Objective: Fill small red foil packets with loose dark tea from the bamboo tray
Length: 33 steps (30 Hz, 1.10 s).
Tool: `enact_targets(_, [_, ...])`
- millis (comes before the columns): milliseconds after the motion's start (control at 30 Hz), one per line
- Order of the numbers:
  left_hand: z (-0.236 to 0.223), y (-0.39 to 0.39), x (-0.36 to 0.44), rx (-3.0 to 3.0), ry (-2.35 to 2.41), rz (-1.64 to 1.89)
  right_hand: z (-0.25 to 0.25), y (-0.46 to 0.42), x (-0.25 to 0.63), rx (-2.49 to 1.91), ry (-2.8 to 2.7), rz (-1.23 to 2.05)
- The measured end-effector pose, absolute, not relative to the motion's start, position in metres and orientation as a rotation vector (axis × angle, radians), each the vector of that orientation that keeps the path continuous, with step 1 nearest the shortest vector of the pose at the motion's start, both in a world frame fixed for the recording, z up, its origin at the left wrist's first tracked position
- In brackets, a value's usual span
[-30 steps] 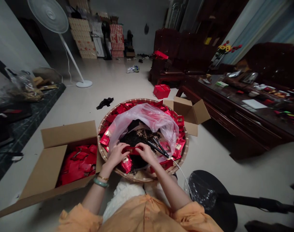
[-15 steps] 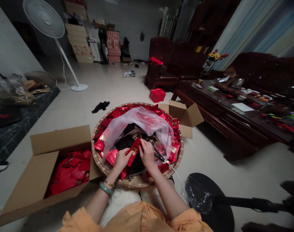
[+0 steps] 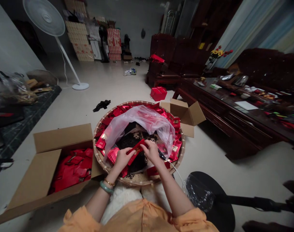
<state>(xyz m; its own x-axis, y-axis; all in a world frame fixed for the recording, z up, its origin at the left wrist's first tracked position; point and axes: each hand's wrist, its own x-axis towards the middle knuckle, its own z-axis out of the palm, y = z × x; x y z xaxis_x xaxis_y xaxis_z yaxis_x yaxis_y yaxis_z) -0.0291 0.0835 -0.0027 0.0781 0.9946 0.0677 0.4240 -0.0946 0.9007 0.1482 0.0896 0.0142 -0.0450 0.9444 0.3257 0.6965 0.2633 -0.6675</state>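
Red packet point(image 3: 136, 151) now turned slantwise above dark shreds point(image 3: 138, 164), our left hand point(image 3: 122, 159) and right hand point(image 3: 152, 152) pinching its edges, so we judge handling unfinished.

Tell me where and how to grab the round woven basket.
I'd grip the basket by its rim at the right and far left, coming from outside. That circular edge looks exposed there, and opposite holds should keep it level; the left cardboard carton crowds its near left, and the white-clothed legs its near edge.
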Motion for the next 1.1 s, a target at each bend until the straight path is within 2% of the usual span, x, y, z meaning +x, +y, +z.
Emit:
enact_targets(200, [-0.003, 0.089, -0.037, 0.830, 1.147, 1.096, 0.016, 0.084, 0.158, -1.183, -1.507, 1.058])
enact_targets(367, [0.003, 0.089, -0.037, 0.946, 1.163, 1.108, 0.019, 0.077, 0.157, -0.984, -1.530, 1.558])
enact_targets(700, [0.021, 0.085, -0.043, 0.826, 1.113, 1.004, 0.013, 0.070, 0.146, -1.076, -1.560, 1.367])
enact_targets(867, [0.026, 0.085, -0.045, 0.850, 1.133, 1.011, 0.020, 0.061, 0.150, -0.942, -1.493, 1.611])
enact_targets(1100, [0.012, 0.084, -0.046, 0.954, 1.134, 1.047, 0.010, 0.058, 0.150, -0.891, -1.083, 1.867])
